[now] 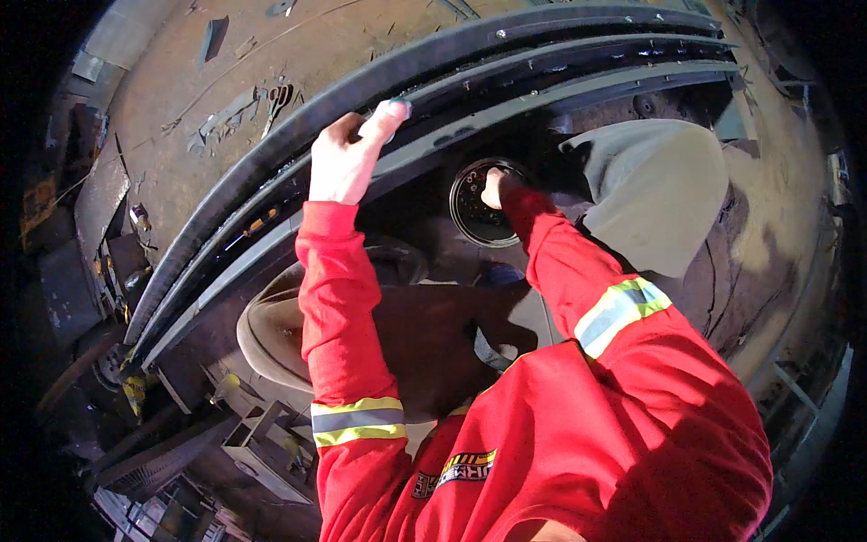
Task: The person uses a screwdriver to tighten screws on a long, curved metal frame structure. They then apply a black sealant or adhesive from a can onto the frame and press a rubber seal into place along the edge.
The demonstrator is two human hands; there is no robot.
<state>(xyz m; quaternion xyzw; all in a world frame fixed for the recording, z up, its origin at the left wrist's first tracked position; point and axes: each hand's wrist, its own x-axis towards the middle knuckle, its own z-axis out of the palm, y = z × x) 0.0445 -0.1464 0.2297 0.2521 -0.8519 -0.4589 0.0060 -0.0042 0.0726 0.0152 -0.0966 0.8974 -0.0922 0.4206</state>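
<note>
My left hand [341, 161] is at the long curved metal beam [479, 50], its fingers curled and its thumb raised beside the beam's channel. A pale spot shows at the thumb tip, and whatever the fingers hold is hidden. My right hand [493, 188] reaches into a round, shallow tin [459, 215] between my knees. Small dark and shiny pieces, like nuts or washers, lie in the tin. Shadow and the hand itself conceal the right fingertips. A screwdriver [257, 225] with a yellow and black handle lies in the beam's channel, left of my left hand.
Beyond the beam, a pair of scissors or pliers [278, 98] and dark scraps [221, 122] lie on the brown surface [190, 163]. A wooden box-like frame [266, 452] stands at lower left among clutter. My bent knee [655, 185] is close to the tin.
</note>
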